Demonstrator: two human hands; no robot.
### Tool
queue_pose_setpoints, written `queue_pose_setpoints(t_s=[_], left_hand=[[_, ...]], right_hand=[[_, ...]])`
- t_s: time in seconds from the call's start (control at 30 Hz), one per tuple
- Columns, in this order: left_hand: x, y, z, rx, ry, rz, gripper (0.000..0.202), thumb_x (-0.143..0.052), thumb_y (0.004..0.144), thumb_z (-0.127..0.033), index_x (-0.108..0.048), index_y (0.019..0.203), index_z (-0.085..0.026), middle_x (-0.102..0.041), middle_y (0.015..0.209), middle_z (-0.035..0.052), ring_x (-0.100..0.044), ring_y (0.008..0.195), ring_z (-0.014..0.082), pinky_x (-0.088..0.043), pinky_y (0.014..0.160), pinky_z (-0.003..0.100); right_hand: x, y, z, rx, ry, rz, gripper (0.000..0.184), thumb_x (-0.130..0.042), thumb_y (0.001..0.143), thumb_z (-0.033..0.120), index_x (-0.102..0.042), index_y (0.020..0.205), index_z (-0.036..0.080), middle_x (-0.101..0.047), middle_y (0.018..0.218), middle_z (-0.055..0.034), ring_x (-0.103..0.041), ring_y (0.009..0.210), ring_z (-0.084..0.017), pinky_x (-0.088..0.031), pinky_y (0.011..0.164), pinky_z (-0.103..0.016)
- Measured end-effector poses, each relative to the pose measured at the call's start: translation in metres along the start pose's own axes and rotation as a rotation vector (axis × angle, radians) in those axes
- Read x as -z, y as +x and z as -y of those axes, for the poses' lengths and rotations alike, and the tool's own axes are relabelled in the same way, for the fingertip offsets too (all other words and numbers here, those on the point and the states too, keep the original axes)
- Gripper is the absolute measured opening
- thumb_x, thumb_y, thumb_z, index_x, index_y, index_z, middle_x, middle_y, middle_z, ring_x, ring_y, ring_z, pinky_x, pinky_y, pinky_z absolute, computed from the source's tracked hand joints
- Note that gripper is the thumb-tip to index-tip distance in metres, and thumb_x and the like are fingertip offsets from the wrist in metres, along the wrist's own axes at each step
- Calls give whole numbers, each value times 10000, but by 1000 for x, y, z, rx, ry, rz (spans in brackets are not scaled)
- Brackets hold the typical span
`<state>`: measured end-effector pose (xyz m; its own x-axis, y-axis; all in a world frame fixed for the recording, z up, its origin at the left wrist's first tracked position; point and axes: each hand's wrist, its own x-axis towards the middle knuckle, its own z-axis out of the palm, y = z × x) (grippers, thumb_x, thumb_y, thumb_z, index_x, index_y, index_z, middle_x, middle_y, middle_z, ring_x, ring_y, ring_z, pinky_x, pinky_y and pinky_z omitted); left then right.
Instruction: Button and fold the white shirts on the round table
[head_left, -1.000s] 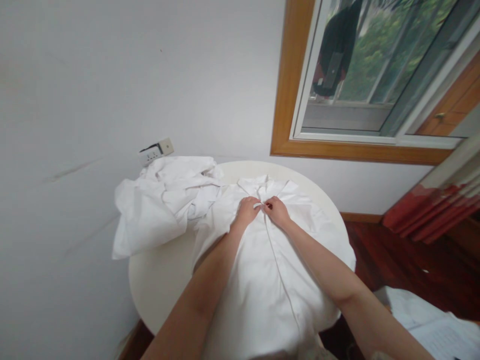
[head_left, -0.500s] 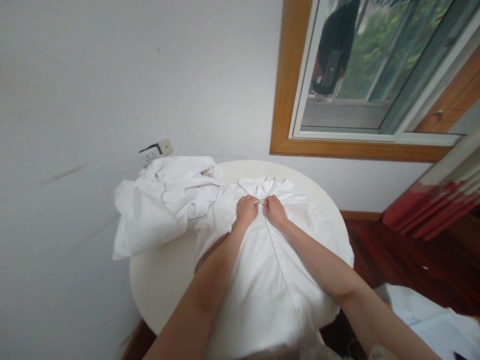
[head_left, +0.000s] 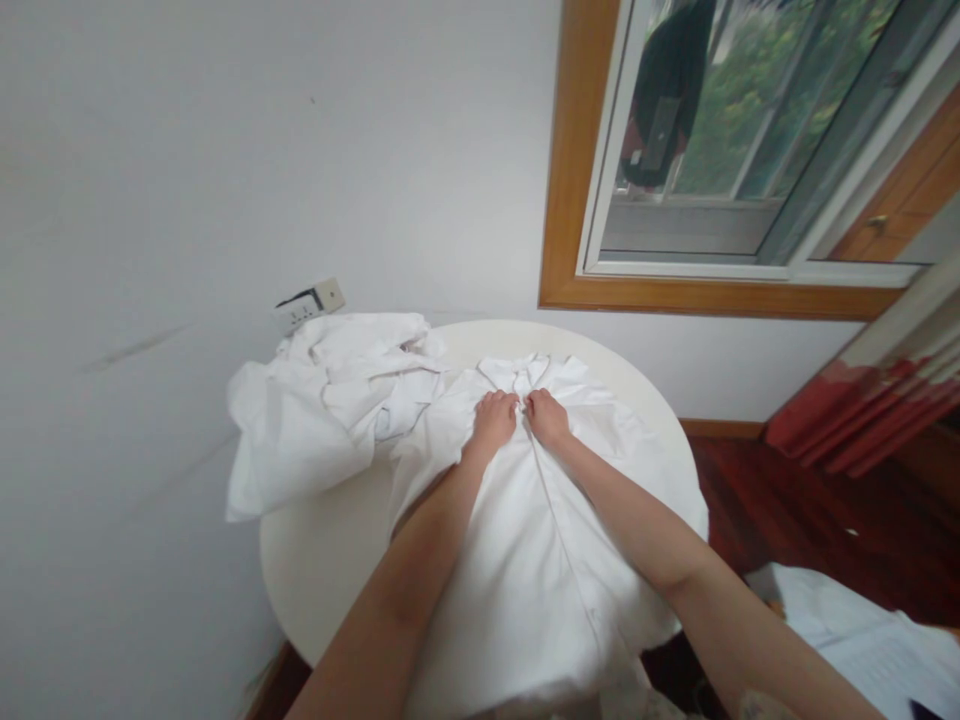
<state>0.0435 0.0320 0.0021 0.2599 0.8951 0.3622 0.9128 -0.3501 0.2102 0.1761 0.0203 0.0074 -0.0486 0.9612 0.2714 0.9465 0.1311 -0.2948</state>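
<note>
A white button-front shirt (head_left: 510,570) lies spread over a round white table (head_left: 315,570), its collar toward the wall and its hem hanging near my body. Just below the collar, my left hand (head_left: 495,418) pinches the left edge of the front placket. My right hand (head_left: 547,418) pinches the opposite edge, its fingertips almost touching those of the left. Both hands are closed on the cloth; any button between the fingertips is too small to make out. Left of the shirt sits a crumpled heap of white cloth (head_left: 330,400), touching its sleeve side.
A white wall with a socket (head_left: 304,305) stands behind the table. At upper right is a wood-framed window (head_left: 570,200), with a red and white curtain (head_left: 847,420) beside it. White papers or plastic (head_left: 847,620) lie low at the right above the dark wooden floor (head_left: 757,500).
My fingertips have shifted very slightly at the placket, the right hand moving a little left. The shirt's front folds have changed slightly; both hands keep their grip.
</note>
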Motion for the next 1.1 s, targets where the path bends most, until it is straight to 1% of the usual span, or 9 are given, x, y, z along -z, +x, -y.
queue_pose_setpoints(t_s=[0.17, 0.33, 0.43, 0.57, 0.67, 0.77, 0.87, 0.97, 1.1], left_hand=[[0, 0, -1, 1, 27, 5, 246, -426, 916, -203, -630, 1048, -245, -635, 1019, 51, -543, 1010, 217, -404, 834, 337], [-1, 1, -1, 3, 1, 1, 294, -372, 956, -313, -643, 922, -206, -643, 963, 67, -571, 976, 206, -407, 838, 327], [-2, 5, 1, 17, -58, 27, 283, -382, 953, -316, -640, 926, -204, -657, 964, 61, -586, 957, 191, -407, 839, 309], [-2, 9, 3, 66, -201, 55, 260, -405, 934, -265, -658, 923, -206, -681, 980, 46, -593, 956, 173, -403, 842, 279], [-1, 11, 5, 106, -271, 71, 269, -410, 924, -251, -675, 911, -208, -692, 966, 38, -598, 931, 159, -406, 821, 256], [0, 11, 6, 132, -314, 78, 271, -417, 921, -268, -682, 922, -209, -697, 957, 36, -600, 916, 157, -410, 803, 245], [2, 11, 6, 160, -355, 95, 265, -428, 914, -274, -685, 930, -213, -700, 962, 31, -597, 926, 158, -410, 801, 239], [3, 10, 5, 156, -334, 103, 262, -425, 912, -272, -682, 928, -221, -702, 964, 24, -599, 919, 157, -408, 791, 238], [3, 8, 3, 126, -227, 93, 261, -413, 915, -276, -669, 908, -230, -704, 935, 23, -612, 873, 161, -397, 747, 244]], right_hand=[[-1, 5, 2, 22, 10, 6, 258, -312, 995, 266, -550, 1043, 178, -578, 1050, -92, -586, 903, -188, -399, 722, -279], [-3, 11, -4, 81, 49, 40, 219, -364, 973, 257, -569, 1013, 191, -588, 1029, -86, -583, 882, -187, -392, 711, -275], [-5, 13, -8, 109, 102, 22, 193, -401, 951, 233, -587, 985, 194, -598, 1007, -81, -574, 890, -186, -389, 721, -271], [-8, 13, -13, 126, 191, -20, 196, -411, 942, 226, -603, 941, 186, -602, 969, -79, -560, 877, -181, -390, 736, -268], [-8, 12, -18, 200, 286, -26, 194, -418, 938, 219, -607, 925, 175, -598, 931, -70, -543, 890, -174, -395, 767, -260], [-5, 10, -23, 296, 354, -23, 144, -483, 903, 215, -609, 953, 168, -581, 885, -49, -524, 874, -170, -401, 790, -260], [-2, 8, -24, 305, 365, -23, 138, -531, 858, 191, -613, 967, 171, -562, 858, -35, -511, 845, -169, -407, 788, -266], [-2, 6, -23, 286, 364, -27, 140, -521, 853, 186, -614, 958, 179, -558, 868, -35, -513, 849, -167, -411, 782, -266], [-1, 3, -21, 311, 354, -22, 149, -509, 860, 197, -606, 972, 187, -563, 919, -39, -522, 890, -163, -415, 802, -258]])
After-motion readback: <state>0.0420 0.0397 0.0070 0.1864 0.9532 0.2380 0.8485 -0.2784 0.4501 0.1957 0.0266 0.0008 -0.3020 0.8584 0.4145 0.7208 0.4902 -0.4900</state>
